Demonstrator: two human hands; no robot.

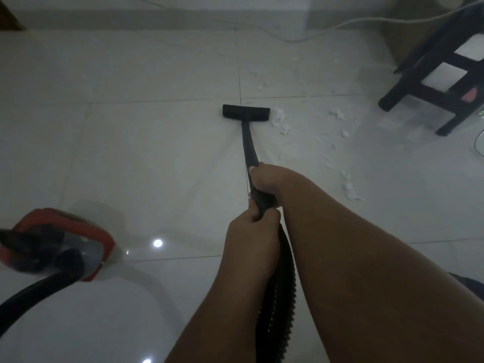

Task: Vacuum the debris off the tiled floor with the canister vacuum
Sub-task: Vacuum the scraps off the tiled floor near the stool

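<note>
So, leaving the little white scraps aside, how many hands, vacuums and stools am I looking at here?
Hands: 2, the left hand and the right hand, both gripping the wand
Canister vacuums: 1, the red canister vacuum
Stools: 1, the dark stool
Total: 4

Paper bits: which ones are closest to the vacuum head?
The clump at the head's right end; the other bits lie farther right, toward the stool.

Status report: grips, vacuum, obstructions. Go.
Left grip and right grip both hold the wand. Floor head on tile, white scraps just off its right end. Dark stool beyond the scraps, right.
</note>
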